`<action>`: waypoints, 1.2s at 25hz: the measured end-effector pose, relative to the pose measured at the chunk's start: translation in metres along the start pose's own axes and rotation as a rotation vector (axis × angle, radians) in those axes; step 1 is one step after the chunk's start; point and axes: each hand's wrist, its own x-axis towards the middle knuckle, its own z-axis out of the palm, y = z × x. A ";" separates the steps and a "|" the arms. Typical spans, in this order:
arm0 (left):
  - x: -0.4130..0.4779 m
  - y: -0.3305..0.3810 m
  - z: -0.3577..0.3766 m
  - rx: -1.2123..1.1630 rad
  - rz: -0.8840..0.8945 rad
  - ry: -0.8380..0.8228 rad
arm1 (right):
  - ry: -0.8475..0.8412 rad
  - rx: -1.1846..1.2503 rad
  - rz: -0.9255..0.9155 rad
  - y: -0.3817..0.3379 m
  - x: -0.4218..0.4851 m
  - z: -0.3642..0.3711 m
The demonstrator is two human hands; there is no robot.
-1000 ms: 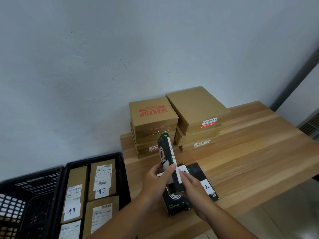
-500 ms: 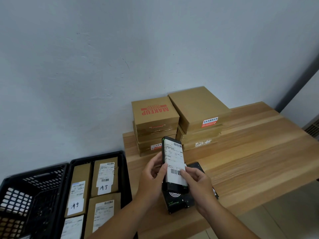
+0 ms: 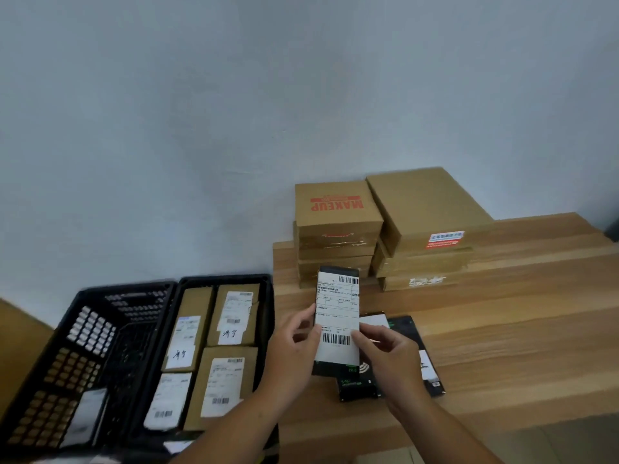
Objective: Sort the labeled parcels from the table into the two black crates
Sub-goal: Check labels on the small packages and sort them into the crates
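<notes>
1. Nearest the camera, two bare forearms reach in from the bottom edge, and both hands meet on one parcel, holding it over the near-left part of the wooden table (image 3: 502,333).
2. The left hand (image 3: 294,346) grips the left edge of the black parcel (image 3: 337,321), thumb on its face and fingers curled behind.
3. The right hand (image 3: 390,360) pinches the parcel's lower right edge, thumb tip on the white shipping label.
4. The parcel is upright, label and barcodes facing the camera, lifted off the tabletop.
5. Under it, two more black parcels (image 3: 356,388) lie flat on the table, one partly hidden by the right hand.
6. To the left, beside the table, sit two black crates. The right crate (image 3: 224,278) holds brown labelled parcels (image 3: 231,316) lying flat side by side.
7. The left crate (image 3: 50,363) holds one white-labelled parcel (image 3: 85,416) on its floor.
8. Farther back on the table, two stacks of brown cardboard boxes touch each other: the left stack topped by a MAKEUP box (image 3: 336,204), the right stack (image 3: 425,209) topped by a plain one.
9. Behind it all, a pale wall (image 3: 234,112).
</notes>
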 end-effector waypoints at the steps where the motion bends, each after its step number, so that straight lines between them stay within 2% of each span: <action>1: -0.005 -0.006 -0.009 0.021 -0.003 0.042 | -0.028 -0.004 0.013 0.003 -0.002 0.009; 4: -0.021 -0.025 -0.038 0.029 -0.018 0.126 | -0.108 -0.026 0.035 0.010 -0.015 0.038; 7: -0.039 -0.042 -0.074 -0.064 -0.053 0.198 | -0.190 -0.058 0.013 0.012 -0.037 0.074; 13: -0.079 -0.073 -0.173 -0.211 -0.074 0.244 | -0.249 -0.132 -0.015 0.018 -0.089 0.167; 21: -0.135 -0.156 -0.360 -0.123 -0.090 0.333 | -0.289 -0.167 -0.012 0.056 -0.190 0.340; 30: -0.148 -0.227 -0.481 -0.111 -0.221 0.365 | -0.365 -0.185 0.102 0.105 -0.227 0.476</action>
